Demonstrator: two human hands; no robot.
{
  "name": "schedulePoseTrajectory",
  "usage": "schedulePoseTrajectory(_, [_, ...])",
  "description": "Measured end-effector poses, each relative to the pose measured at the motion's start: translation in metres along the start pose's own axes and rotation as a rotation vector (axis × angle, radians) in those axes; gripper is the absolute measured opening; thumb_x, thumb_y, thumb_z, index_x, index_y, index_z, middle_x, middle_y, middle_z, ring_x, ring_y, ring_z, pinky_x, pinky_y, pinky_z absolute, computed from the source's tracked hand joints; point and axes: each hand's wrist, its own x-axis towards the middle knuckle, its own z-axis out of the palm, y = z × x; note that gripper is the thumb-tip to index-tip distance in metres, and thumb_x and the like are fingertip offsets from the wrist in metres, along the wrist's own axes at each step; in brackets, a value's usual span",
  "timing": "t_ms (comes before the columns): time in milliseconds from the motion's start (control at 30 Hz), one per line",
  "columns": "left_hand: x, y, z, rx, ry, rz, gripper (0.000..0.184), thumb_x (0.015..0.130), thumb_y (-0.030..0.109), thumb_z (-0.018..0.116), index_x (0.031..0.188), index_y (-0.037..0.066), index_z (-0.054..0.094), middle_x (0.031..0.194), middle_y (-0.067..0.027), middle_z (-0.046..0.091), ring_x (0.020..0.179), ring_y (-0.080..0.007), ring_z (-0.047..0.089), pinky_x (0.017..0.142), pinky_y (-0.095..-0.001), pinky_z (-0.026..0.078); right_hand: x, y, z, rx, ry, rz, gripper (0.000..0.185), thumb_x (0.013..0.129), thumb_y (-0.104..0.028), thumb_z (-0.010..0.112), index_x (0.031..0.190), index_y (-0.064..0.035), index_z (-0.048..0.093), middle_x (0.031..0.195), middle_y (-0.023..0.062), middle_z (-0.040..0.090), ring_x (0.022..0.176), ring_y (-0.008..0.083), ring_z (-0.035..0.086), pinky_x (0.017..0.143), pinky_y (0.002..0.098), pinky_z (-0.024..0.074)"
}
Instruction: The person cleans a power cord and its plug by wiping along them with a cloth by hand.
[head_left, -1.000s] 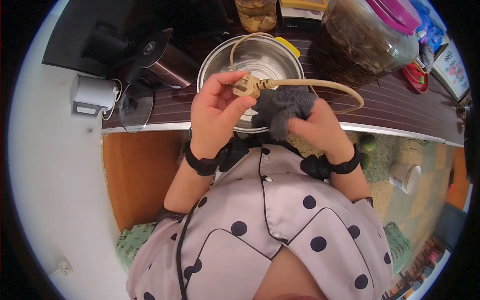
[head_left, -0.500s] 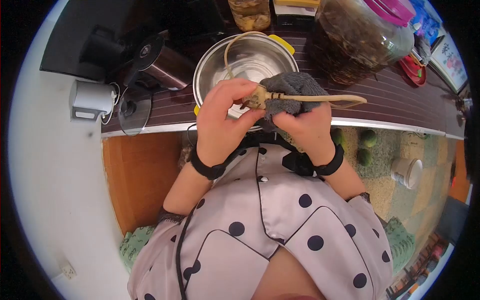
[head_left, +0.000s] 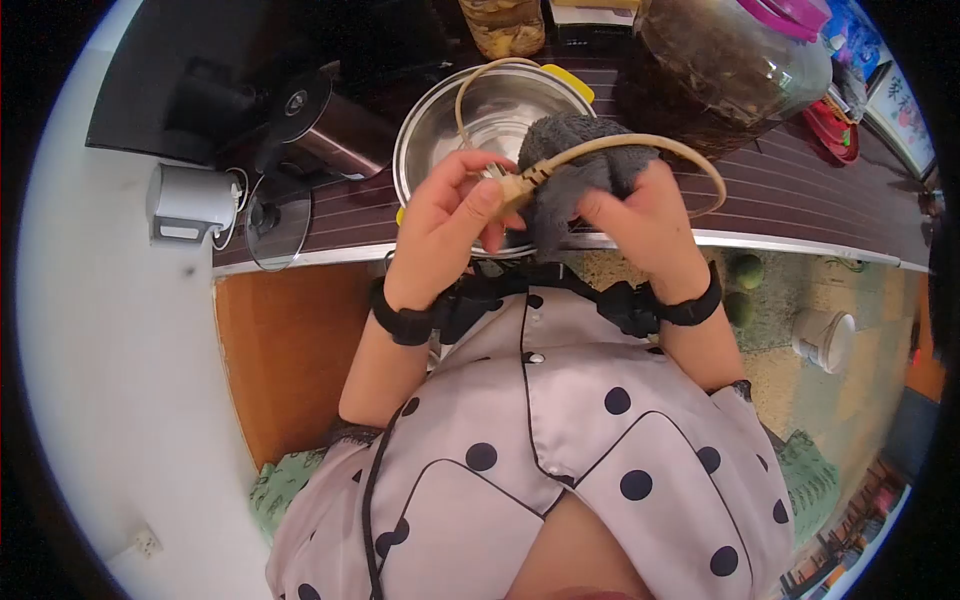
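A beige plug (head_left: 514, 190) is pinched in my left hand (head_left: 445, 220), its metal prongs tilted up. From it a beige cord (head_left: 665, 143) arches to the right and loops back behind the hands. My right hand (head_left: 645, 222) grips a dark grey fluffy cloth (head_left: 570, 165), whose loose end hangs beside the plug. Behind both hands stands a steel pot (head_left: 425, 125) with yellow handles, partly hidden by the left hand and the cloth. Another stretch of cord crosses the pot's rim.
On the dark counter (head_left: 780, 200) are a kettle (head_left: 335, 125) and a glass lid (head_left: 280, 225) at the left. A large jar (head_left: 725, 75) with a pink lid stands at the right, a smaller jar (head_left: 505, 28) at the back. A white bucket (head_left: 825, 340) is on the floor.
Compared with half a second ago, the cloth has come away from the plug toward the right, and the right hand has moved right. The plug has turned, and its cord arches higher.
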Motion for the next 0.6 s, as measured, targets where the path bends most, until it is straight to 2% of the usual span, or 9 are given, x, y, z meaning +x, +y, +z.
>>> schedulePoseTrajectory(33, [0.000,-0.001,0.000,0.004,0.003,-0.002,0.026,0.093,0.025,0.050,0.110,0.004,0.050,0.074,-0.0047,0.058,0.057,-0.0071,0.053,0.049,-0.0160,0.039,0.001,0.004,0.000,0.005,-0.001,0.000,0.022,0.074,-0.008,0.059,0.094,0.0014,0.062,0.078,0.0052,0.064,0.070,0.0110,0.057,0.065,0.0277,0.0476])
schedulePoseTrajectory(100, [0.000,-0.006,0.000,-0.067,-0.111,-0.160,0.037,0.094,0.039,0.044,0.106,0.004,0.049,0.068,-0.0055,0.056,0.046,-0.0079,0.046,0.041,-0.0191,0.037,0.004,0.006,0.003,0.109,0.079,-0.013,0.019,0.077,-0.007,0.057,0.093,0.0026,0.061,0.077,0.0032,0.063,0.070,0.0093,0.056,0.064,0.0268,0.0468])
schedulePoseTrajectory(133, [0.000,-0.004,0.009,-0.068,-0.080,-0.205,0.039,0.095,0.042,0.039,0.100,0.005,0.049,0.060,-0.0052,0.052,0.039,-0.0090,0.041,0.035,-0.0211,0.033,0.007,0.003,0.008,0.115,0.121,0.005,0.018,0.081,-0.008,0.055,0.093,0.0031,0.061,0.077,0.0017,0.062,0.070,0.0075,0.054,0.062,0.0265,0.0458])
schedulePoseTrajectory(167, [0.000,-0.008,0.012,-0.067,-0.080,-0.204,0.039,0.095,0.042,0.039,0.100,0.005,0.049,0.060,-0.0052,0.052,0.039,-0.0090,0.041,0.035,-0.0211,0.033,0.010,0.002,0.011,0.115,0.121,0.003,0.018,0.081,-0.008,0.055,0.093,0.0031,0.061,0.077,0.0017,0.062,0.070,0.0075,0.054,0.062,0.0265,0.0458])
schedulePoseTrajectory(233, [0.001,-0.015,0.013,-0.390,-0.286,-0.310,0.041,0.096,0.044,0.034,0.099,0.006,0.049,0.054,-0.0044,0.047,0.038,-0.0094,0.039,0.034,-0.0215,0.031,0.019,0.002,0.014,0.093,0.156,-0.056,0.019,0.081,-0.011,0.055,0.092,0.0036,0.061,0.077,0.0007,0.061,0.069,0.0071,0.053,0.062,0.0263,0.0454])
schedulePoseTrajectory(267, [0.001,-0.015,0.015,-0.481,-0.278,-0.367,0.042,0.097,0.044,0.030,0.097,0.007,0.050,0.051,-0.0043,0.044,0.037,-0.0097,0.037,0.034,-0.0219,0.030,0.021,0.004,0.013,0.070,0.138,-0.035,0.020,0.082,-0.014,0.055,0.089,0.0034,0.061,0.076,0.0018,0.061,0.068,0.0078,0.053,0.061,0.0265,0.0450])
schedulePoseTrajectory(400, [0.002,-0.013,0.023,-0.411,-0.247,-0.346,0.040,0.096,0.044,0.031,0.097,0.009,0.050,0.052,-0.0025,0.041,0.039,-0.0085,0.034,0.037,-0.0209,0.030,0.025,0.003,0.009,-0.062,0.070,0.008,0.021,0.081,-0.016,0.056,0.088,0.0029,0.062,0.074,0.0041,0.061,0.068,0.0082,0.053,0.062,0.0266,0.0448])
schedulePoseTrajectory(467, [0.004,-0.009,0.027,-0.493,-0.132,-0.404,0.040,0.096,0.045,0.031,0.099,0.009,0.049,0.055,0.0003,0.037,0.042,-0.0074,0.031,0.040,-0.0200,0.028,0.025,-0.003,0.008,-0.171,0.033,-0.007,0.023,0.080,-0.018,0.057,0.089,0.0026,0.062,0.073,0.0065,0.061,0.068,0.0091,0.052,0.062,0.0276,0.0447])
schedulePoseTrajectory(600, [0.007,-0.012,0.015,-0.500,-0.160,-0.414,0.039,0.097,0.043,0.031,0.102,0.008,0.047,0.058,0.0024,0.033,0.045,-0.0065,0.028,0.043,-0.0193,0.026,0.020,0.011,0.002,-0.047,-0.013,0.010,0.023,0.078,-0.017,0.060,0.089,0.0033,0.062,0.073,0.0070,0.061,0.067,0.0101,0.053,0.062,0.0286,0.0453])
